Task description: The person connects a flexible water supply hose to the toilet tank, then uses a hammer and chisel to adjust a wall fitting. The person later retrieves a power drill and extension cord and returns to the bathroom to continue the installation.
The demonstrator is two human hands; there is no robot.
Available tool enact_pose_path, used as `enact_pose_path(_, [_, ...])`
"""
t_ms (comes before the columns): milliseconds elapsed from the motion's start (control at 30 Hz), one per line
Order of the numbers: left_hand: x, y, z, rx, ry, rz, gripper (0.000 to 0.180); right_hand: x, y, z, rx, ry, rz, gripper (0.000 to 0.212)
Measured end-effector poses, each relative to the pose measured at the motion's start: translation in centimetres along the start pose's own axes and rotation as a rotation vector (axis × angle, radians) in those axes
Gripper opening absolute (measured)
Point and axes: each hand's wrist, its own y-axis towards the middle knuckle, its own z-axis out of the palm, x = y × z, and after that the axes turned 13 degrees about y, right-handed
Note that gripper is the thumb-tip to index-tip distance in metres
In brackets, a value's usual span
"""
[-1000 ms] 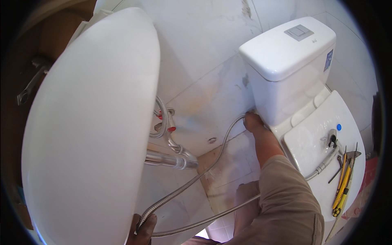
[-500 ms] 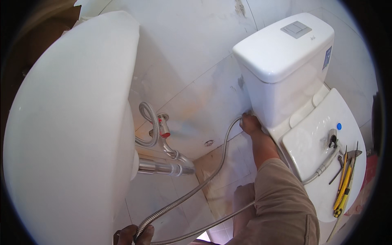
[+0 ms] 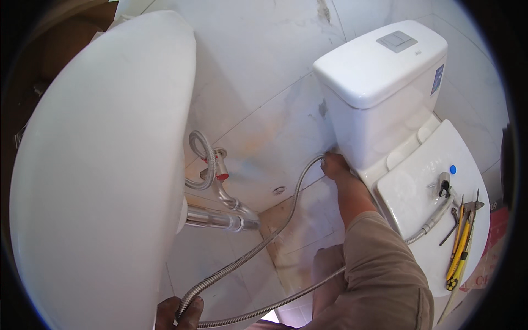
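At the lower edge my left hand (image 3: pixel 184 314) is closed around a flexible metal hose (image 3: pixel 236 261), which bends between thumb and fingers. From there the hose rises to my right hand (image 3: pixel 334 165), whose fingers are wrapped round its far end, low beside the white toilet tank (image 3: pixel 363 132). What that end touches is hidden behind the hand and tank. A second run of hose passes from my left hand under my right forearm. On the closed toilet lid (image 3: pixel 401 192) lies a hand sprayer (image 3: pixel 444 184) with metal hose attached.
A large white washbasin (image 3: pixel 104 181) fills the left. Beside it are an angle valve (image 3: pixel 221 168), a looped braided hose (image 3: pixel 204 146) and a chrome drainpipe (image 3: pixel 214 218). Yellow-handled tools (image 3: pixel 459 258) and a blue cap (image 3: pixel 452 169) lie on the lid. A red box (image 3: pixel 489 247) stands at right.
The whole view has shifted slightly. Both hands keep their hold on the hose, my right one still low beside the tank.
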Motion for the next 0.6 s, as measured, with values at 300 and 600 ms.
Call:
enact_pose_path(300, [-0.7, 0.3, 0.3, -0.066, -0.085, -0.068, 0.060, 0.3, -0.7, 0.9, -0.177, -0.044, -0.022, 0.036])
enact_pose_path(600, [-1.4, 0.4, 0.5, -0.160, -0.095, -0.094, 0.056, 2.6, -0.9, 1.2, -0.190, 0.000, 0.223, 0.034])
